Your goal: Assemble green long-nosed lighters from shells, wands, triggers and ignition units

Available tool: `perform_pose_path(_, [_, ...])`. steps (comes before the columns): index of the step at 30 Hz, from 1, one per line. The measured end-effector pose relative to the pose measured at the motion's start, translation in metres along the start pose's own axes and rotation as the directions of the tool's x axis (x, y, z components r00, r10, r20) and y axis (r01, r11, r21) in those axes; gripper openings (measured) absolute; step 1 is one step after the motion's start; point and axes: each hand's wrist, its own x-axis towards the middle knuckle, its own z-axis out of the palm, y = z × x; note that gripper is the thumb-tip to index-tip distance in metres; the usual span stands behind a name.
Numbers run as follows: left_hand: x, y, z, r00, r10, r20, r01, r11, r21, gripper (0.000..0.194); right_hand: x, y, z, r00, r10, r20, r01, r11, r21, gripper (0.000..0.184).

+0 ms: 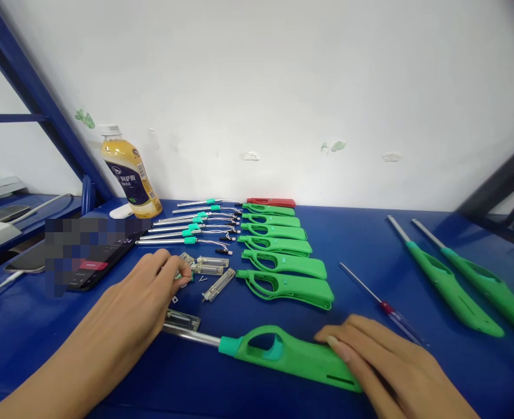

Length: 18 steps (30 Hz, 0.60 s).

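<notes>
A blue table point(357, 238) stands against a scuffed white wall point(283, 87); at its near centre is a green lighter point(300, 358), its metal rod pointing left and its handle right; the right hand point(392, 364) is closed around the handle's right end, thumb on the near face; the left hand point(147, 285), near the rod's left end, has thumb and forefinger pinched together among small parts, though whether they hold anything I cannot tell; beside it lie clear tanks point(220, 285) and loose screws point(202, 279); beyond, green shells point(303, 289) run in a column away to a red shell point(274, 202), with wired rods point(170, 241) to their left; a screwdriver point(385, 306) and two more lighters point(455, 285) lie right; far left are a bottle point(130, 174) and phone point(102, 265).
</notes>
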Motion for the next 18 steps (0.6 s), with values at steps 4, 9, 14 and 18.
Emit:
perform_pose_path(4, [-0.006,0.023,-0.009,0.996,-0.050,-0.069,0.041,0.991,-0.131,0.029,0.009,-0.002,0.004,0.995,0.071,0.063,-0.074,0.997,0.037,0.046])
perform_pose_path(9, [-0.012,0.057,-0.004,0.994,-0.054,-0.098,0.025,0.961,-0.277,0.014,-0.003,0.009,-0.002,0.986,0.158,-0.045,-0.159,0.987,-0.024,0.026])
perform_pose_path(14, [-0.009,0.089,0.004,0.987,0.095,-0.129,-0.146,0.867,-0.476,0.014,-0.027,0.033,-0.018,0.929,0.320,-0.184,-0.361,0.895,-0.262,0.032])
perform_pose_path(18, [0.006,0.114,0.008,0.976,0.183,-0.117,-0.217,0.788,-0.576,0.020,-0.037,0.042,-0.014,0.921,0.369,-0.125,-0.389,0.853,-0.349,0.043])
